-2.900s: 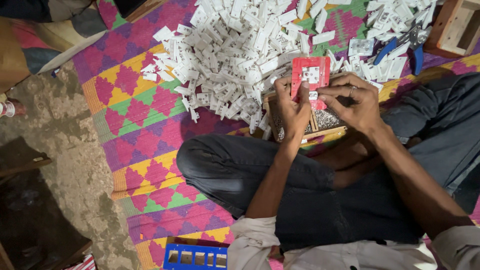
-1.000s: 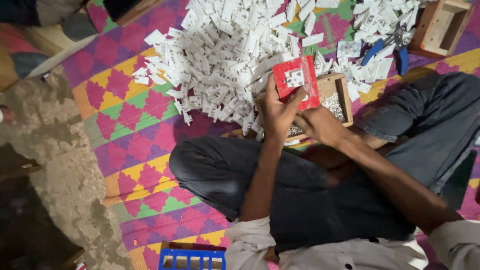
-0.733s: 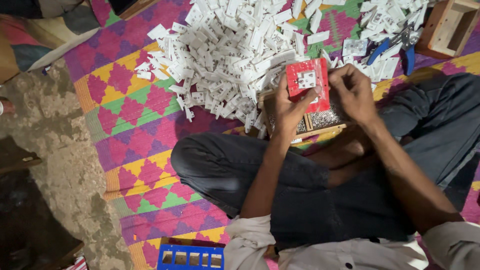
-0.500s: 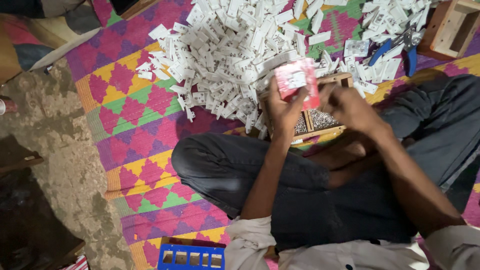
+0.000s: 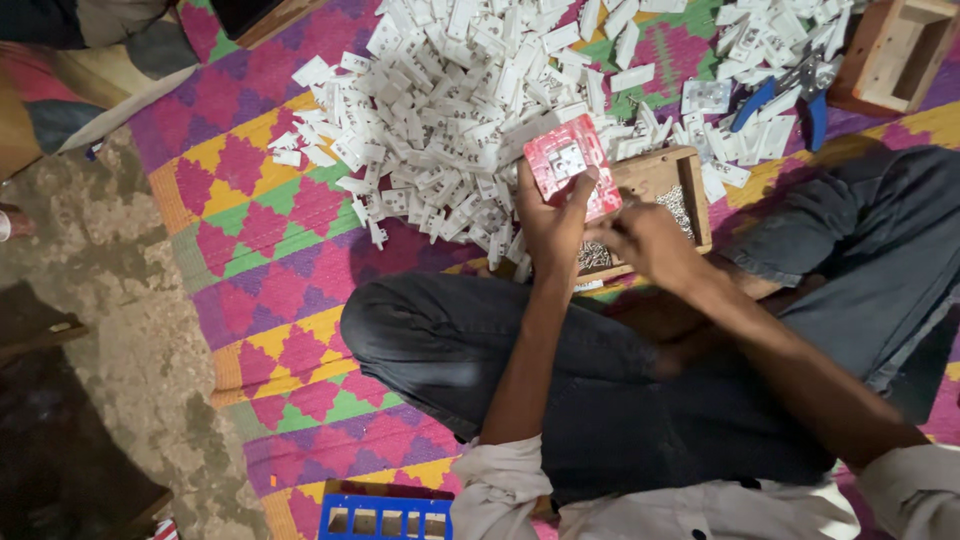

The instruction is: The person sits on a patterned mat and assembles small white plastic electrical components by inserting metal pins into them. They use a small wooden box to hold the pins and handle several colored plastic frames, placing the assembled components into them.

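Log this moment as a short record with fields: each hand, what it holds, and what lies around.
left hand: holds a red square plate with a white piece set in its middle, raised over the box
right hand: low beside the plate's lower edge, over the box; what the fingers pinch cannot be told
wooden box: on the mat, holds small metal bits
white plastic parts: large loose heap beyond the box
blue-handled pliers: among the parts, upper right
patterned mat: pink, yellow, green diamonds
blue tray: bottom edge
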